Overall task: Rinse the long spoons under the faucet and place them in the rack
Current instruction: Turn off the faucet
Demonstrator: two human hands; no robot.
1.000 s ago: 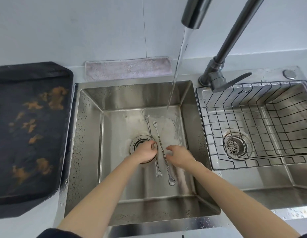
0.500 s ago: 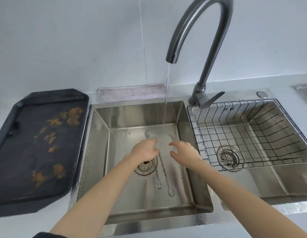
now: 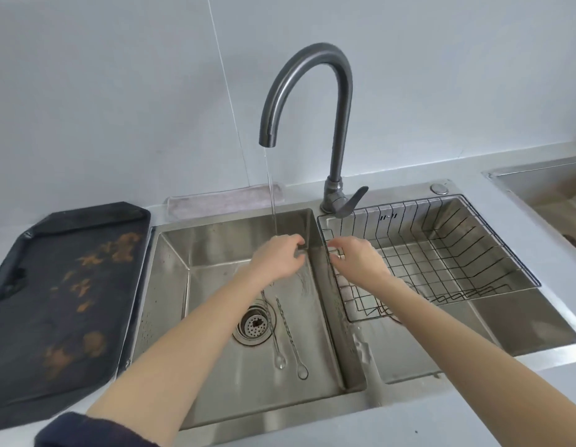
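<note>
Two long twisted-handle spoons (image 3: 288,333) lie side by side on the floor of the left sink basin (image 3: 170,285), bowls toward me, beside the drain (image 3: 255,324). The grey faucet (image 3: 336,130) runs a thin stream onto my left hand (image 3: 280,258), which hovers under the water with fingers curled and holds nothing. My right hand (image 3: 357,264) is raised over the divider at the left edge of the black wire rack (image 3: 457,253), fingers apart and empty. My left forearm hides the spoons' far ends.
A dark tray (image 3: 61,301) with brown stains lies on the counter left of the sink. A grey cloth (image 3: 222,201) lies behind the basin. The faucet lever (image 3: 352,201) points right. Another sink's corner (image 3: 544,188) shows at far right.
Both hands have lifted off the spoons and moved up and back toward the stream; the spoons stay on the basin floor. My view has pulled back and tilted up.
</note>
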